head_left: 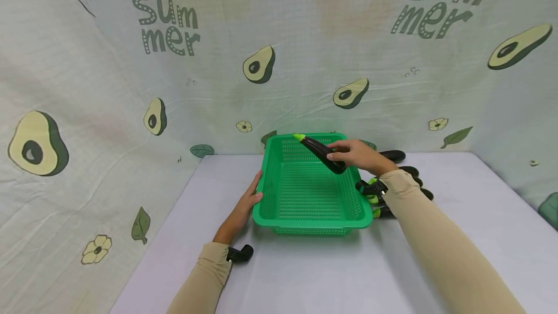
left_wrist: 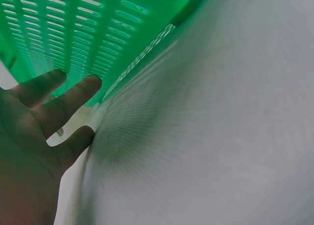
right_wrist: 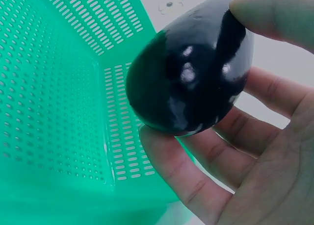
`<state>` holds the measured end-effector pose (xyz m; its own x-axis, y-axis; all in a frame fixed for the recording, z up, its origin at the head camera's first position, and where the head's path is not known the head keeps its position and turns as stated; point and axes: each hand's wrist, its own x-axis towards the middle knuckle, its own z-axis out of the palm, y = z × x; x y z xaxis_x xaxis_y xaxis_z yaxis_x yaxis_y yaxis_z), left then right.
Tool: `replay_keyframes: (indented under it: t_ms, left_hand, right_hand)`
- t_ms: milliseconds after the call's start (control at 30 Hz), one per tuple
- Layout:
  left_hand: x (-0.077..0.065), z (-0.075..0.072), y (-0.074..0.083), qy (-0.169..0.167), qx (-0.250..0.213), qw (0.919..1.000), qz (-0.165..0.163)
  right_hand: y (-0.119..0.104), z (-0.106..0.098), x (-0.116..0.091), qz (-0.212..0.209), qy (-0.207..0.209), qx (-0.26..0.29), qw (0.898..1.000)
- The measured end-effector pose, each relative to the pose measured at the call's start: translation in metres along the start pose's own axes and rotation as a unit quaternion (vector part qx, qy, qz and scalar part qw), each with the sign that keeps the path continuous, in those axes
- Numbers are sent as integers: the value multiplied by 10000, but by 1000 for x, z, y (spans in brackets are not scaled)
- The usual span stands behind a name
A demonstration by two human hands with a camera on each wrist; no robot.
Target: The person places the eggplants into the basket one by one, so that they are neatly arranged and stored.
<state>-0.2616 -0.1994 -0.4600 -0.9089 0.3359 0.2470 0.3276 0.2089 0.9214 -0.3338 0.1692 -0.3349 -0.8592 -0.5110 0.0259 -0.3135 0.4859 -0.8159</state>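
Note:
A dark purple eggplant (head_left: 320, 151) with a bright green stem end is held by my right hand (head_left: 359, 155) over the right part of the green plastic basket (head_left: 301, 193). In the right wrist view, thumb and fingers close around the rounded end of the eggplant (right_wrist: 191, 73), beside the slotted basket wall (right_wrist: 130, 132). My left hand (head_left: 247, 202) touches the basket's left side. Its fingers (left_wrist: 68, 105) are extended and spread against the slotted wall in the left wrist view. No eggplant shows on the visible basket floor.
Several more eggplants (head_left: 410, 170) lie on the white table (head_left: 314, 275) just right of the basket, partly hidden by my right arm and the basket. A cloth backdrop (head_left: 305, 28) printed with avocados stands behind and at both sides.

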Motion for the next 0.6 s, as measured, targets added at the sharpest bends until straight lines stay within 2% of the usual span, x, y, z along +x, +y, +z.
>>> replay_keyframes:
  t_ms: [267, 500, 600]
  left_hand:
    - [1, 0, 4, -68, -30, 9999, -105]
    - [-6, -2, 33, -277, -4, 9995, -162]
    - [-5, -2, 25, -258, 10, 9996, -145]
  right_hand:
    - [2, 4, 14, 66, -30, 274, 9996]
    - [9, 9, 27, 90, -192, 391, 9990]
    - [10, 9, 31, 124, -232, 392, 9989]
